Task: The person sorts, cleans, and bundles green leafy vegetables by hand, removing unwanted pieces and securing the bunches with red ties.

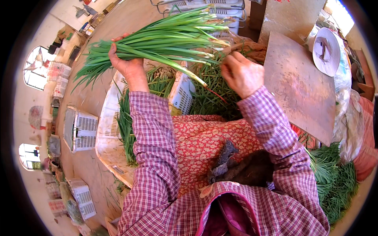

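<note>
My left hand (129,70) is closed around a thick bunch of green chives (165,41), held up at the leafy part. The pale stem ends point right, and one stem hangs lower than the others. Just right of those ends is my right hand (243,74), its fingers curled together in a pinch. A thin green strand seems to run to its fingertips, but what they grip is too small to make out. Below the bunch, more chives lie in a white plastic crate (182,94), and loose green leaves (210,88) are heaped beside it.
A large whitish basin (106,137) stands at my left, with white crates (84,131) on the floor beyond. To the right are a brown board (301,86), a pale hat (326,51) and a pile of chives (334,185). Wire-handled white crates (220,6) stand ahead. Red floral cloth (208,137) covers my lap.
</note>
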Demonstrator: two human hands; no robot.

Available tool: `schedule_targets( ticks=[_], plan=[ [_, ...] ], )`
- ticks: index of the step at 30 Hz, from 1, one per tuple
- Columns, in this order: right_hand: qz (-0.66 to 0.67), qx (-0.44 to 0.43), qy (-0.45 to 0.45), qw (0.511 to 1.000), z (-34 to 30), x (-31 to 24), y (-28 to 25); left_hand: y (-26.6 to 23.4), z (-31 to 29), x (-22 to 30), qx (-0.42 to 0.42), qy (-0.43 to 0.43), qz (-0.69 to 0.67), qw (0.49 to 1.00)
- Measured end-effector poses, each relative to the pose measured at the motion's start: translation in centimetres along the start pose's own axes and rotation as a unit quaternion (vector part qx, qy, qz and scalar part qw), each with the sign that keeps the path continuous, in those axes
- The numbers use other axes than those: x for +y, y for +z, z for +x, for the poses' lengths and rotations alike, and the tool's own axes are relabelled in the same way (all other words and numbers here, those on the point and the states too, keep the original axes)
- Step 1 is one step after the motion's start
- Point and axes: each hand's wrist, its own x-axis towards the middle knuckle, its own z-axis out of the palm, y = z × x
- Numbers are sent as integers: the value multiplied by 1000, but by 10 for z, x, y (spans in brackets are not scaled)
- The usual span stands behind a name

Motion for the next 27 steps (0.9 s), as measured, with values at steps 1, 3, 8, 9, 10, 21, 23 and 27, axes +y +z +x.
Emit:
schedule_targets(
  ticks=[1,3,8,9,10,21,23,27],
  plan=[
    [-44,-39,16,998,-10,14,-3,-2,1,4,1,2,0,1000],
    [-187,-267,105,939,-29,54,-13,-2,3,0,15,14,-12,1000],
    [-34,-240,101,965,-28,43,-29,-1,-2,2,46,22,-10,999],
    [62,-162,97,980,-18,31,-29,-1,0,1,56,36,11,998],
    [153,-147,131,968,-11,24,-22,0,1,2,54,35,12,998],
    [477,-103,166,857,19,-7,38,-5,4,-6,65,-8,-3,998],
    [520,-153,234,807,18,-10,33,-7,2,-6,63,-6,3,998],
    [308,-95,108,940,-3,12,34,-14,1,1,36,-13,-1,999]
  ],
)
